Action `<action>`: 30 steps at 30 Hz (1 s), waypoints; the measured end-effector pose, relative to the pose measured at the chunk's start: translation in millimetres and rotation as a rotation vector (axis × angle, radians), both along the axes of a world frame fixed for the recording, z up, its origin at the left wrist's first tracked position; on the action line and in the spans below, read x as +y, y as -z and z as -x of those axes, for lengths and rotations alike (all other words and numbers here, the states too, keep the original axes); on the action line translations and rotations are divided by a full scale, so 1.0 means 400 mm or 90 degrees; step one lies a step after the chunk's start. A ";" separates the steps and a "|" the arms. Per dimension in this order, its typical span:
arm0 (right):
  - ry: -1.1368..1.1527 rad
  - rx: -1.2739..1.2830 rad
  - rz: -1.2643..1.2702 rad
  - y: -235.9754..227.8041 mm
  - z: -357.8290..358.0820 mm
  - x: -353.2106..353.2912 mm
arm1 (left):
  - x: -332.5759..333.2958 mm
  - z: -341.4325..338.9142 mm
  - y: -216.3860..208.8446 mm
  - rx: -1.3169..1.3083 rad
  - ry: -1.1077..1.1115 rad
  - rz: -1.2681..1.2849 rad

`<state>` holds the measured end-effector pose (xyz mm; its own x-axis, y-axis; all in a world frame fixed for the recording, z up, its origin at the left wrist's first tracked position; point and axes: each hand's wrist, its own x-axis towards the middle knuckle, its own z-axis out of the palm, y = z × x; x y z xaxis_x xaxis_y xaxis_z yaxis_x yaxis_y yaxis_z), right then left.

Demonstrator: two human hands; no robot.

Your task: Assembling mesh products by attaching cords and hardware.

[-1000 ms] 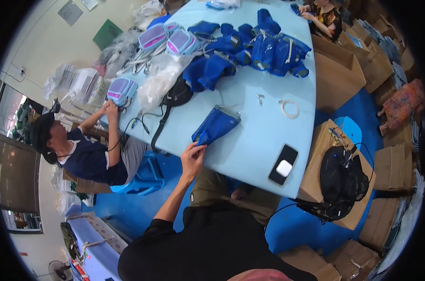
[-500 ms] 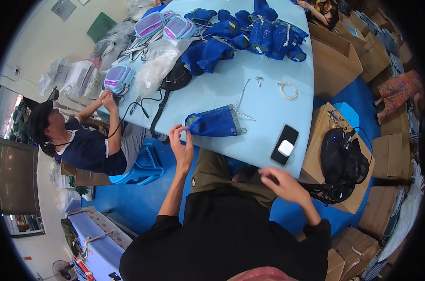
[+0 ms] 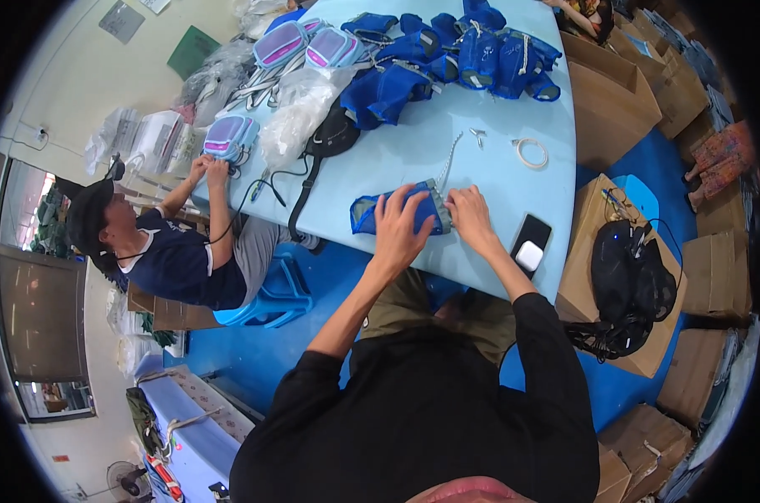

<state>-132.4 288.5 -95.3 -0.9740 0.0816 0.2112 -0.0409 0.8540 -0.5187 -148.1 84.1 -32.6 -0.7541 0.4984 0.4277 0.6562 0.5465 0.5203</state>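
Beneath a spread left hand [image 3: 401, 230], a soft-looking pouch [image 3: 364, 218], best edge-held, was part-covered; the half-curled right hand's [image 3: 470, 218] hold was unclear.

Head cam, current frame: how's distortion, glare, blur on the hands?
Head view: fisheye bows the right edge of the table, black corners; head view: pale sheen on the clear plastic bag; head view: left hand and right hand readable, no obvious motion blur.
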 end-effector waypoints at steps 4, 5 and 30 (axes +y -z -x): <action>0.022 0.024 0.041 -0.031 -0.025 0.005 | 0.088 0.040 0.063 -0.082 -0.029 0.080; 0.017 0.008 0.089 -0.064 -0.040 0.001 | 0.087 0.043 0.086 -0.084 -0.025 0.079; 0.124 -0.082 0.648 -0.223 -0.262 0.295 | -0.026 0.144 0.160 -0.142 0.188 0.046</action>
